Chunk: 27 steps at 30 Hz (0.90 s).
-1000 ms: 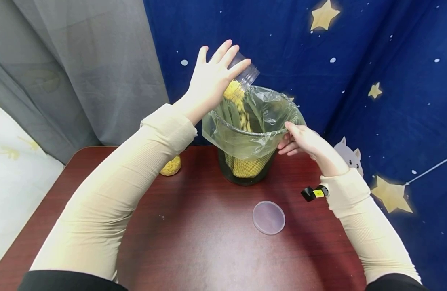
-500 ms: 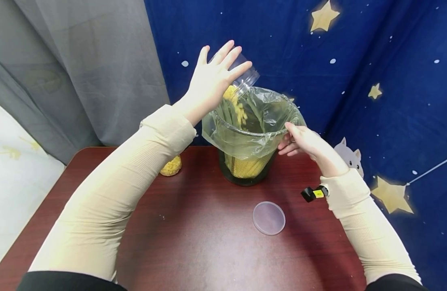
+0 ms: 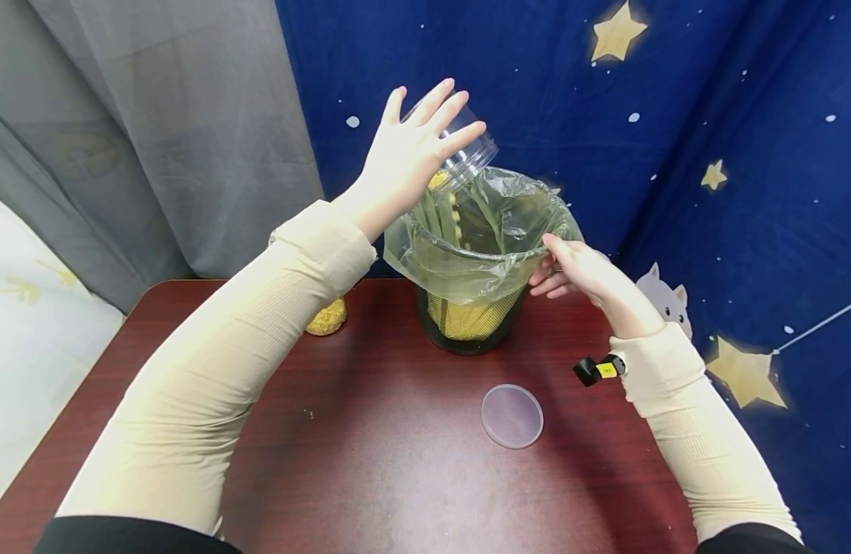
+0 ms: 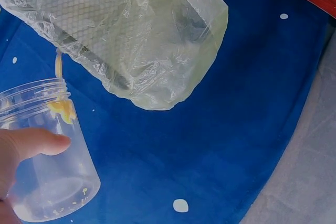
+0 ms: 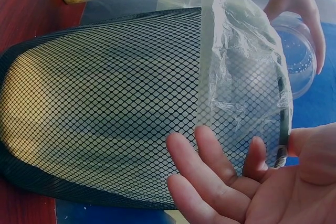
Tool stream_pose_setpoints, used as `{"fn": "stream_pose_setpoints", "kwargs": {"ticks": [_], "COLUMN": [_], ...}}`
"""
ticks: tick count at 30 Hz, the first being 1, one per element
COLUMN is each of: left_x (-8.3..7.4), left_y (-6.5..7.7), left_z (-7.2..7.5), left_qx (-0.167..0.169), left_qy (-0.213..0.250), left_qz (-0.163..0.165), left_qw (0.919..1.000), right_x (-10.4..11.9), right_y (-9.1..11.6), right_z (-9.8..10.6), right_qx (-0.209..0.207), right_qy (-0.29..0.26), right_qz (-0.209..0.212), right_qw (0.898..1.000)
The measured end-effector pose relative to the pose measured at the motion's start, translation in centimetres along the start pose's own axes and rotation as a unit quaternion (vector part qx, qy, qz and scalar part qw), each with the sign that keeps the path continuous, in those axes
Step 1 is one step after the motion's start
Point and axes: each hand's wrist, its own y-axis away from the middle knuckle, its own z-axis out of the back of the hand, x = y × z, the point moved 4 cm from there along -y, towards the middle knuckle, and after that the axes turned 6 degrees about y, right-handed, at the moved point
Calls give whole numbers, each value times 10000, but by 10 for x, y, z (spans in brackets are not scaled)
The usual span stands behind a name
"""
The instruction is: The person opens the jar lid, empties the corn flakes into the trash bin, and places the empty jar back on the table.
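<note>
My left hand (image 3: 412, 146) holds a clear plastic jar (image 3: 472, 150), mouth tipped down over the bin. A thin trickle of small yellow pieces (image 3: 456, 219) drops from the mouth into the bag. In the left wrist view the jar (image 4: 58, 177) is nearly bare, with a small yellow clump (image 4: 64, 109) by the neck and crumbs near its base. The black mesh bin (image 3: 467, 319) stands on the table, lined with a pale green plastic bag (image 3: 460, 277) folded over the rim. My right hand (image 3: 581, 269) grips the bin's near right rim through the bag, thumb on top, other fingers outside.
A round clear lid (image 3: 512, 416) lies on the dark red table (image 3: 370, 477) in front of the bin. Left of the bin sits another clear jar with yellow contents (image 3: 326, 317), partly behind my left sleeve. A blue star-patterned curtain (image 3: 675, 115) hangs behind.
The yellow stream has thinned from a thick pour to a few pieces, and the jar has emptied further. My left hand has shifted slightly right. My right hand holds still.
</note>
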Motion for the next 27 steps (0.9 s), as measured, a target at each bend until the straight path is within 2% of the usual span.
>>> {"fn": "stream_pose_setpoints", "kwargs": {"ticks": [7, 15, 18, 27], "left_x": [-1, -5, -7, -11], "left_y": [1, 5, 6, 7], "left_z": [0, 1, 1, 0], "left_qx": [44, -560, -676, -548], "left_qy": [-134, -8, 14, -221], "left_qz": [-70, -447, -575, -724], "left_qw": [9999, 9974, 9961, 9956], "right_x": [0, 1, 1, 1], "right_y": [0, 1, 1, 1], "right_z": [0, 0, 0, -1], "right_qx": [-2, 4, 17, 25], "right_qy": [-28, -59, -69, -48], "right_qz": [13, 40, 50, 33], "right_qw": [10000, 10000, 10000, 10000]}}
